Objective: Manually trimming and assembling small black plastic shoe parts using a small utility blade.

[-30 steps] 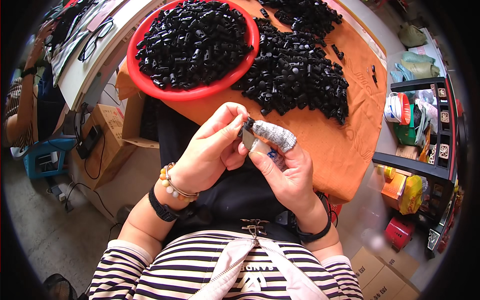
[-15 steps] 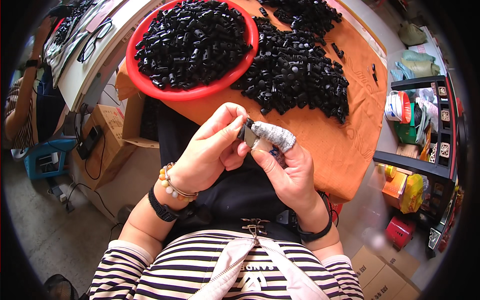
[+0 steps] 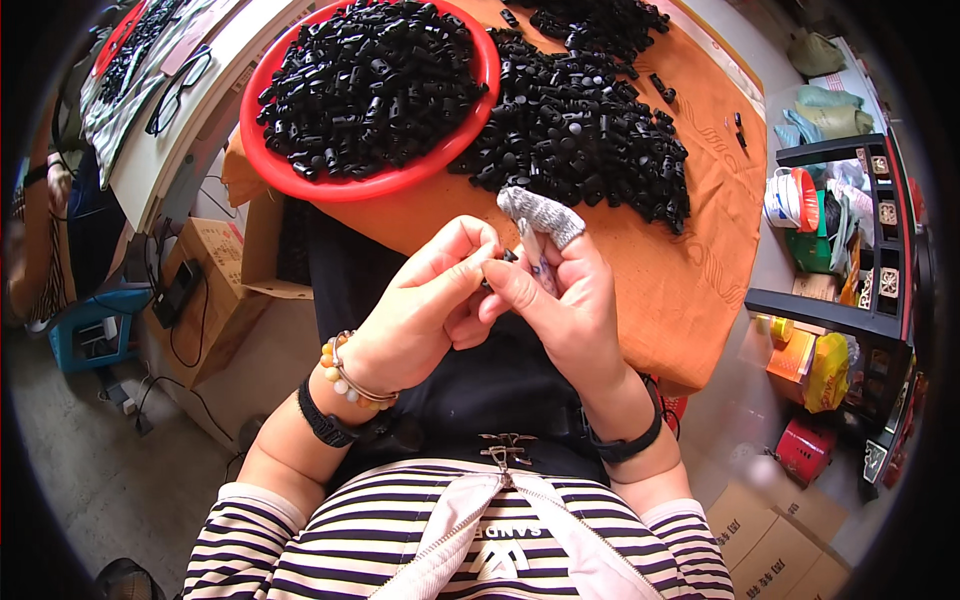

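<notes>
Above my lap, my left hand (image 3: 425,285) pinches a small black plastic piece (image 3: 509,256), mostly hidden by the fingers. My right hand (image 3: 570,310) meets it there, its thumb pressed against the piece. A grey knitted finger cover (image 3: 540,213) sits on the raised forefinger of that hand. Beneath it a narrow pale strip lies along the fingers; I cannot make out what it is. Beyond my hands, a red basin (image 3: 360,188) is heaped with small black plastic pieces (image 3: 375,90). A loose pile of similar pieces (image 3: 590,140) lies to its right.
An orange cloth (image 3: 660,290) covers the table. At the left are a white table with eyeglasses (image 3: 180,90), a cardboard box (image 3: 205,290) and a blue stool (image 3: 100,330). A dark shelf (image 3: 830,315) with bags and a bucket stands right, cartons (image 3: 770,540) below it. Another person is at far left.
My right forefinger has lifted away from the piece, and the right thumb has moved left onto it. A flat metallic face seen between my hands earlier no longer shows. The view has shifted slightly.
</notes>
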`<state>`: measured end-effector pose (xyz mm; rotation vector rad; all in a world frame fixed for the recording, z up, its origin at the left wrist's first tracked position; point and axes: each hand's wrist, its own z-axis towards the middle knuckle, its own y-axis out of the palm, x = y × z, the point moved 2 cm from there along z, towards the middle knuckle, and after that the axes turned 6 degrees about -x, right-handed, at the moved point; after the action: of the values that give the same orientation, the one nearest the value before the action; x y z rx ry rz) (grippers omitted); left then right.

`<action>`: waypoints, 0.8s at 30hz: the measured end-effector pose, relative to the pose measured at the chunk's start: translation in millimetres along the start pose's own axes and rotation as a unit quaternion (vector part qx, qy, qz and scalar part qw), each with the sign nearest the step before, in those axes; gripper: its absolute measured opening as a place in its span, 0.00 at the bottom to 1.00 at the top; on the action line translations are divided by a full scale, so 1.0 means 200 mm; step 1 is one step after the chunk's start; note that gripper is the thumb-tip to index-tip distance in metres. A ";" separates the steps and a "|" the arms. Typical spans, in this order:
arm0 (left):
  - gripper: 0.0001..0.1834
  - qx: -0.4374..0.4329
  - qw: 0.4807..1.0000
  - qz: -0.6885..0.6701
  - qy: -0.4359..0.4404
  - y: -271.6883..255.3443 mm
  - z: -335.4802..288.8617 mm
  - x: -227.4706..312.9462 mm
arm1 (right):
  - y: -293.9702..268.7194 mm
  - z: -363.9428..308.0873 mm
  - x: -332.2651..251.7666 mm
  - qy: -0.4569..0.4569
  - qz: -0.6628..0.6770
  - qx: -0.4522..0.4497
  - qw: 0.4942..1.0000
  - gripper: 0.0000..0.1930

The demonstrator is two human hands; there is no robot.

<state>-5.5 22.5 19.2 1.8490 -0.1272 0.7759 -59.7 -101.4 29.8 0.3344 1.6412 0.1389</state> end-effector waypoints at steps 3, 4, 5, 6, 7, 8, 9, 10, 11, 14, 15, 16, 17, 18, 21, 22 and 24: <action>0.06 -0.006 1.000 -0.023 -0.015 -0.03 0.01 0.00 | 0.01 0.01 0.00 -0.008 0.029 0.020 0.999 0.22; 0.06 -0.006 1.000 -0.022 -0.016 -0.03 0.01 0.00 | 0.01 0.02 0.01 -0.008 0.030 0.021 0.999 0.22; 0.06 -0.008 0.999 -0.030 -0.024 -0.03 0.01 0.00 | 0.00 0.02 0.02 -0.038 0.021 0.037 0.998 0.22; 0.06 -0.010 0.999 -0.039 -0.031 -0.03 0.01 0.00 | -0.01 0.02 0.02 -0.066 0.012 0.052 0.996 0.21; 0.06 -0.010 0.999 -0.040 -0.031 -0.02 0.01 0.00 | -0.01 0.02 0.02 -0.066 0.012 0.053 0.996 0.21; 0.06 -0.019 0.999 -0.042 -0.029 -0.02 0.01 0.00 | -0.01 0.01 0.02 -0.034 -0.006 0.034 0.999 0.21; 0.06 -0.027 0.998 -0.044 -0.026 -0.02 0.01 0.00 | -0.01 0.01 0.02 -0.003 -0.022 0.013 1.000 0.20; 0.06 -0.026 0.998 -0.043 -0.024 -0.02 0.00 0.00 | -0.01 0.01 0.02 -0.003 -0.021 0.011 1.000 0.20; 0.06 -0.018 0.999 -0.040 -0.024 -0.02 0.00 0.00 | -0.01 0.02 0.02 -0.029 -0.024 0.036 0.999 0.19; 0.06 -0.005 0.999 -0.034 -0.005 -0.03 0.00 0.02 | -0.05 0.02 0.01 -0.035 -0.043 0.070 0.996 0.17; 0.06 -0.001 0.999 -0.034 0.009 -0.04 -0.01 0.03 | -0.06 0.01 0.01 -0.027 -0.019 0.080 0.996 0.17; 0.06 0.004 0.999 -0.030 0.018 -0.06 -0.01 0.05 | -0.07 0.01 0.01 -0.028 -0.021 0.088 0.996 0.16; 0.06 0.030 0.998 -0.027 0.054 -0.07 -0.02 0.08 | -0.08 0.00 0.03 -0.026 -0.022 0.090 0.995 0.16; 0.06 0.053 0.995 -0.025 0.086 -0.08 -0.02 0.09 | -0.11 -0.01 0.05 -0.035 -0.046 0.094 0.994 0.16; 0.11 0.131 0.974 0.006 0.182 -0.16 -0.03 0.17 | -0.14 -0.01 0.07 -0.055 -0.124 0.106 0.985 0.15; 0.13 0.119 0.968 -0.013 0.221 -0.20 -0.04 0.19 | -0.15 -0.02 0.06 -0.065 -0.179 0.119 0.975 0.15; 0.16 0.116 0.958 0.020 0.261 -0.26 -0.05 0.24 | -0.16 -0.01 0.06 -0.069 -0.191 0.133 0.970 0.15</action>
<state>49.6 65.3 6.2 1.7972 0.2767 1.3264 -67.2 -128.1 9.5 0.2184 1.5576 -0.3903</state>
